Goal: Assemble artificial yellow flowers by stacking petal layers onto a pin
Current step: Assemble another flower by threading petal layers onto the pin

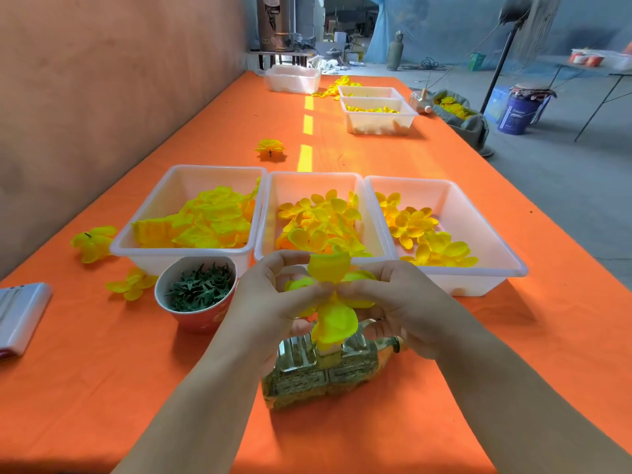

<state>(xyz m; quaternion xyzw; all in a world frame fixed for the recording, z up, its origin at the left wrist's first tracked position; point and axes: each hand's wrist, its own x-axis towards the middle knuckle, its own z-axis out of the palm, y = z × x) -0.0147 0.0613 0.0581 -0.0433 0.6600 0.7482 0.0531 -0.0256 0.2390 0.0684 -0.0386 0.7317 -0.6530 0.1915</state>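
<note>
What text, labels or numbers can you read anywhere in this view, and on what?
No text here can be read.
Blue bucket: white print on its side, too blurred to read.
Red cup: pale marks on its side, too blurred to read.
Clear bottle: no readable label.
Green box: too small to read.

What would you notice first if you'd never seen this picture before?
Probably the two hands in the middle, left hand and right hand, pinching a bright yellow flower. Behind them, three white trays of yellow petals sit in a row on the orange table, with a cup of green pins at the left.
</note>
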